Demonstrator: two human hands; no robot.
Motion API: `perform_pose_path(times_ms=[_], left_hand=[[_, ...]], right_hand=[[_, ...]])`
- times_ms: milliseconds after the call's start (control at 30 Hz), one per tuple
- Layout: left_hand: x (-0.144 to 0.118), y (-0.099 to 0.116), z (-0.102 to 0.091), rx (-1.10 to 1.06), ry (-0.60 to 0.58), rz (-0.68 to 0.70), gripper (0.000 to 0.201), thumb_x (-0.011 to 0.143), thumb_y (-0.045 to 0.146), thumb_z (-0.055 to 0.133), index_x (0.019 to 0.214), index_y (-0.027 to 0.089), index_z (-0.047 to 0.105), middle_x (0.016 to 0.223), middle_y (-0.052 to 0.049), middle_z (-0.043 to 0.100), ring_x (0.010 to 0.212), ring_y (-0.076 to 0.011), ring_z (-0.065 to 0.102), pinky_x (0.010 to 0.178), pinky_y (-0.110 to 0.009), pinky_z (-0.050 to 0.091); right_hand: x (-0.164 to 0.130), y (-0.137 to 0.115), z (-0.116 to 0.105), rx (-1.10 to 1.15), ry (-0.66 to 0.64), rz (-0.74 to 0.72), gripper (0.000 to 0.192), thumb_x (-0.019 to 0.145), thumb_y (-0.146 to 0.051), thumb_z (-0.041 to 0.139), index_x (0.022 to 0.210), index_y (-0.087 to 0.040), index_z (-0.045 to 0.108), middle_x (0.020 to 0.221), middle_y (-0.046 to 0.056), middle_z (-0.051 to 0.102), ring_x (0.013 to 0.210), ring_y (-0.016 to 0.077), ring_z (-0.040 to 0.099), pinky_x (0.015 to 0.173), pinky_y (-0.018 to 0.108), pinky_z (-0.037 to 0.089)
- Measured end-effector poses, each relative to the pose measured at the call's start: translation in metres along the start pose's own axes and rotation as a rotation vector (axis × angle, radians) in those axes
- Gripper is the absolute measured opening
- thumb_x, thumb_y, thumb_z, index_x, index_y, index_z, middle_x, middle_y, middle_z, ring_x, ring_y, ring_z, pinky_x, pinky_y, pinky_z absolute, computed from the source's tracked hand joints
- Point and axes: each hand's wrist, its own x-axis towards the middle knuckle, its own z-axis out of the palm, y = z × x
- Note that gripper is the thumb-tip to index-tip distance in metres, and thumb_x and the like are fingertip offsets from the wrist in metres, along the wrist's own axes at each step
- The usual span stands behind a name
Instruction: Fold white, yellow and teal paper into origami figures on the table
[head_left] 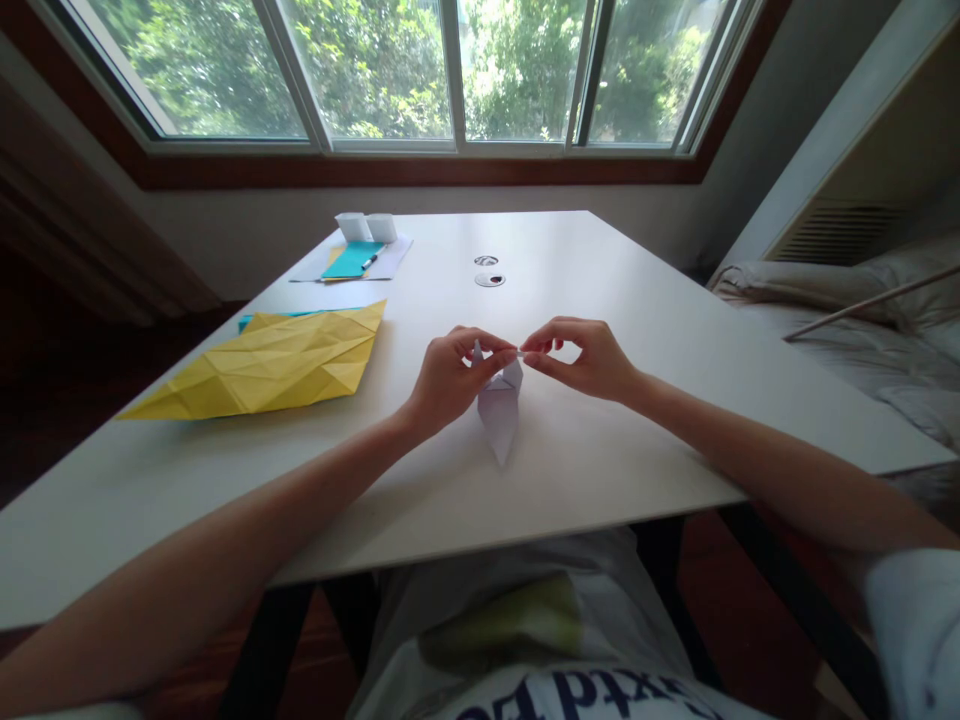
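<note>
A small folded white paper figure (pixel 499 412) with pointed ends is held just over the table, one point aimed toward me. My left hand (pixel 457 375) pinches its upper part between thumb and fingers, and another paper point rises by the index finger. From the other side my right hand (pixel 581 357) pinches a far tip of the same paper, its thumb and index fingertips pressed together. Both sets of fingertips almost meet. The fingers hide part of the folds there.
On the white table (pixel 600 460), a large creased yellow paper (pixel 277 365) lies left. Farther back are teal paper (pixel 354 260), a marker (pixel 373 258) and two white paper boxes (pixel 365 227). Two round inserts (pixel 490 280) sit mid-table. A window (pixel 375 80) is beyond.
</note>
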Motion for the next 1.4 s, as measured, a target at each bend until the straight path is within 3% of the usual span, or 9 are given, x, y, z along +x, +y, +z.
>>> perform_pose_path(times_ms=[300,600,733,867,967,1100,1200,1300,1400], left_hand=[[0.001,-0.001,0.001,-0.056,-0.054,-0.064,0.023,0.074,0.037,0.067,0.08,0.016,0.069,0.075,-0.003,0.065,0.067,-0.0124,0.053,0.06,-0.025,0.039],[0.002,0.002,-0.001,0.015,-0.08,0.019,0.016,0.077,0.032,0.064,0.078,0.016,0.066,0.075,-0.002,0.064,0.069,-0.0126,0.054,0.063,-0.025,0.037],[0.003,0.001,-0.002,-0.018,-0.148,0.009,0.019,0.078,0.035,0.063,0.078,0.017,0.066,0.077,-0.003,0.064,0.072,-0.0132,0.054,0.062,-0.025,0.038],[0.004,-0.003,-0.003,-0.09,-0.118,-0.12,0.032,0.073,0.04,0.067,0.094,0.017,0.059,0.099,-0.006,0.061,0.081,-0.0141,0.055,0.061,-0.023,0.042],[0.005,-0.005,-0.007,-0.091,-0.037,-0.307,0.04,0.071,0.048,0.067,0.091,0.016,0.052,0.095,-0.005,0.059,0.077,-0.0139,0.057,0.058,-0.023,0.044],[0.006,-0.004,-0.009,-0.199,-0.198,-0.551,0.046,0.07,0.057,0.063,0.082,0.014,0.053,0.075,-0.004,0.06,0.063,-0.0141,0.058,0.051,-0.025,0.045],[0.004,-0.004,-0.008,-0.337,-0.312,-0.603,0.043,0.069,0.051,0.068,0.084,0.012,0.058,0.071,-0.005,0.063,0.06,-0.0128,0.059,0.057,-0.026,0.048],[0.001,-0.005,-0.005,-0.493,-0.25,-0.629,0.042,0.065,0.04,0.076,0.091,0.012,0.058,0.08,-0.006,0.068,0.07,-0.0147,0.063,0.068,-0.028,0.05],[0.0,-0.007,-0.003,-0.589,-0.172,-0.637,0.047,0.062,0.033,0.079,0.097,0.014,0.055,0.08,-0.005,0.069,0.073,-0.0159,0.064,0.068,-0.028,0.049]], right_hand=[[0.0,-0.002,0.0,-0.024,-0.022,0.026,0.01,0.08,-0.025,0.059,0.074,-0.019,0.064,0.069,0.0,0.065,0.062,0.0101,0.056,0.057,0.023,0.044],[-0.002,0.001,0.003,0.003,-0.057,0.02,0.011,0.079,-0.029,0.06,0.077,-0.018,0.062,0.073,0.001,0.064,0.064,0.0104,0.055,0.061,0.024,0.044],[-0.005,0.0,0.006,0.007,-0.084,0.016,0.011,0.078,-0.029,0.061,0.078,-0.018,0.062,0.072,0.0,0.063,0.064,0.0101,0.055,0.06,0.023,0.044],[-0.005,0.0,0.007,-0.036,0.029,0.061,0.011,0.076,-0.026,0.061,0.069,-0.018,0.058,0.064,-0.001,0.061,0.058,0.0093,0.052,0.057,0.023,0.042],[-0.004,0.002,0.006,-0.052,0.171,0.124,0.018,0.076,-0.029,0.061,0.063,-0.019,0.054,0.058,-0.002,0.058,0.055,0.009,0.049,0.054,0.023,0.041],[-0.003,0.004,0.005,-0.028,0.276,0.166,0.022,0.077,-0.033,0.061,0.063,-0.019,0.052,0.059,-0.002,0.056,0.054,0.0091,0.047,0.052,0.024,0.04],[-0.004,0.003,0.006,0.014,0.259,0.156,0.022,0.078,-0.035,0.06,0.065,-0.019,0.053,0.06,-0.002,0.057,0.055,0.0092,0.047,0.053,0.024,0.04],[-0.006,0.004,0.007,0.067,0.194,0.128,0.02,0.078,-0.035,0.061,0.066,-0.019,0.055,0.06,-0.002,0.057,0.055,0.0093,0.048,0.053,0.024,0.041],[-0.008,0.004,0.007,0.099,0.107,0.086,0.014,0.077,-0.03,0.062,0.069,-0.019,0.058,0.062,-0.002,0.06,0.056,0.0092,0.05,0.055,0.024,0.041]])
